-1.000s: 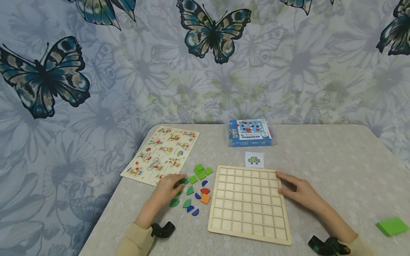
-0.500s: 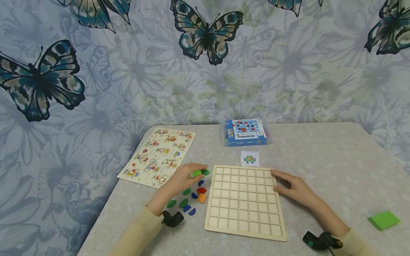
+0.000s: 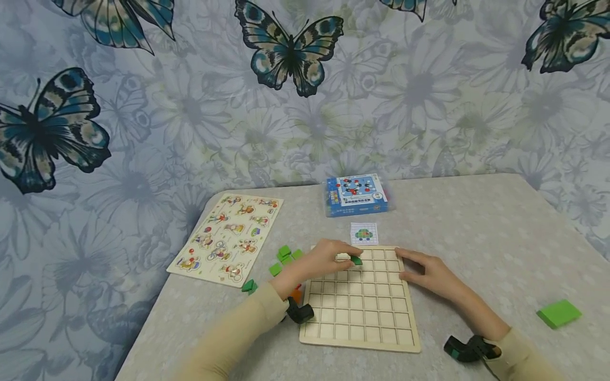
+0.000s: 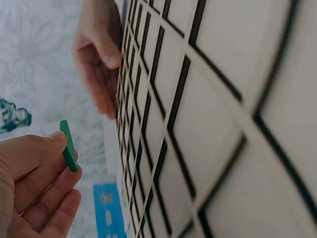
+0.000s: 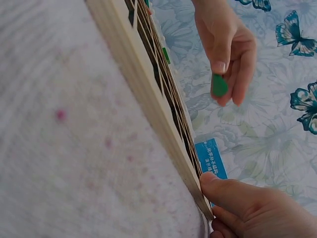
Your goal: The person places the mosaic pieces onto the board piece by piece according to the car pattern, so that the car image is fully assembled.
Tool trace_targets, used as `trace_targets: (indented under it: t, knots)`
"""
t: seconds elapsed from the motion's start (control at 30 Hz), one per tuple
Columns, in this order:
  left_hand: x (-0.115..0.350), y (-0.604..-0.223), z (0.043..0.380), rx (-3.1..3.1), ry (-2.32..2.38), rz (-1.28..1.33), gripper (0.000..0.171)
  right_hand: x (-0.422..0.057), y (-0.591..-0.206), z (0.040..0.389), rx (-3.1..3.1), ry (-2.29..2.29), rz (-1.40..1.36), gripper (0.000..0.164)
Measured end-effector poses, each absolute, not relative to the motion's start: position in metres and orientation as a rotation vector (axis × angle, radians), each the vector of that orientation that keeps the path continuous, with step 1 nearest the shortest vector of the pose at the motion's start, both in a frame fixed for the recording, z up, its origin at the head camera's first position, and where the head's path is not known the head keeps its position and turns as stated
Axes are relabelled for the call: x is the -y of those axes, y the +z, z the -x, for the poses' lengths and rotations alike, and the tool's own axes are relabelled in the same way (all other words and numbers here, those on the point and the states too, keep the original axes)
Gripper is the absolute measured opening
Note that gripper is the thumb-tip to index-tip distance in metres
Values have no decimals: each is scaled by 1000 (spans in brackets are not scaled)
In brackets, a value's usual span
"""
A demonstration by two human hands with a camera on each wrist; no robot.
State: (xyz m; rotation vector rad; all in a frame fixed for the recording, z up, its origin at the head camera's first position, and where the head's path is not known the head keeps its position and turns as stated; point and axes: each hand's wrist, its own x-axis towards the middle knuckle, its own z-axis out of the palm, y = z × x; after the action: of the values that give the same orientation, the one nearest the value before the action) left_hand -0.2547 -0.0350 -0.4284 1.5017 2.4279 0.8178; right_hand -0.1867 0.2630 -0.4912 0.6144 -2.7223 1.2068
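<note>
Board (image 3: 362, 312), pale wood, ruled into square cells, lies flat on the cloth-covered table (image 3: 476, 222) between the two forearms. Left hand (image 3: 326, 257) reaches over its far rows, thumb and fingertips pinching a small green piece (image 4: 69, 146); right-wrist view shows the piece with one rounded edge, held clear of the wood. Right hand (image 3: 431, 271) at the board's right side: thumb and forefinger spread apart, tips touching the edge, forefinger up by the far corner. Small printed card (image 3: 364, 233) with a green car figure on a grid lies just beyond the far edge; blue box (image 3: 357, 194) farther back, near the butterfly-patterned wall (image 3: 319, 137). Bright green squares (image 3: 284, 253) cluster left of the board, some on top of others; darker green pieces (image 3: 249, 287) sit beside the left sleeve (image 3: 243, 328). Orange piece (image 3: 296, 295) mostly hidden behind the left wrist, a bit of red showing next to it. Sheet (image 3: 226, 238) of coloured cartoon figures lies at the table's left side. Green block (image 3: 559, 314), larger, rests well apart to the right. Black device on each wrist.
</note>
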Motion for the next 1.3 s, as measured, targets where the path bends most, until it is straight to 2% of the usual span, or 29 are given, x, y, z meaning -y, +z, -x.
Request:
trace_targets:
  t: [0.4, 0.97, 1.3]
  knots:
    - [4, -452, 254, -2386, 762, -1569, 34, -265, -491, 186, 2732, 1233, -595, 60]
    - [4, -461, 250, -2469, 630, -1638, 31, -264, -490, 186, 2713, 1276, -625, 58]
    - [9, -462, 247, -2463, 676, -1622, 36, -264, -490, 185, 2724, 1266, -606, 59]
